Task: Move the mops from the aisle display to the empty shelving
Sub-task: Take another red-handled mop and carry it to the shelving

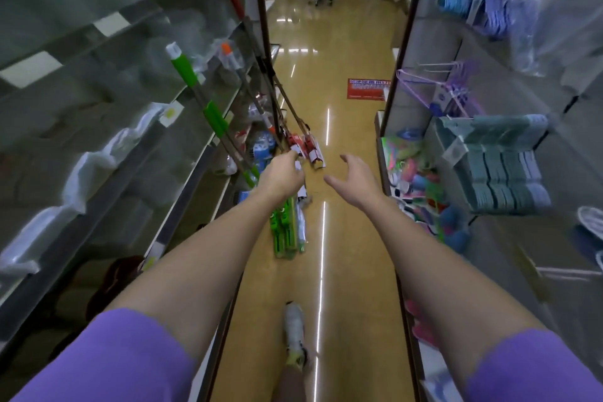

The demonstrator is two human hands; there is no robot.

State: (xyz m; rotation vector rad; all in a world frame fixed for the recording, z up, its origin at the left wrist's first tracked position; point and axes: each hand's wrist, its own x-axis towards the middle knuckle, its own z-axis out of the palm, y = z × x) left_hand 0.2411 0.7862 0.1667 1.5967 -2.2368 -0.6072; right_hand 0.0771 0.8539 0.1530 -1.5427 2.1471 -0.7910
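Head view: the left hand (283, 173) reaches forward over the glossy tan floor (346, 52), its fingers curled down among the lower poles of the mops leaning on the left shelving; blur hides whether it actually grips one, though the fingers seem to close near the shaft of the green-handled mop (215, 121). The right hand (354, 178) hangs beside it, a little apart, palm turned inward, fingers spread and relaxed, holding nothing. Both forearms are bare, with purple short sleeves (107, 359) at the bottom edge.

The green-handled mop slants from the upper left shelf edge down to the floor, where its flat green head (283, 232) lies just under the left wrist. Next to it an orange-capped pole (228, 55) leans the same way, and further along two dark poles end in red-and-white wrapped mop heads (308, 148) resting on the floor just beyond the hands.

The grey metal shelving on the left (98, 81) carries clear and white plastic bags. The shelving on the right (408, 52) holds purple wire hangers (447, 88), stacked teal hangers (502, 166) and colourful goods on the bottom shelf. A red floor sticker (367, 89) lies further down the aisle. A pale sneaker (295, 330) stands on the floor near the bottom edge.
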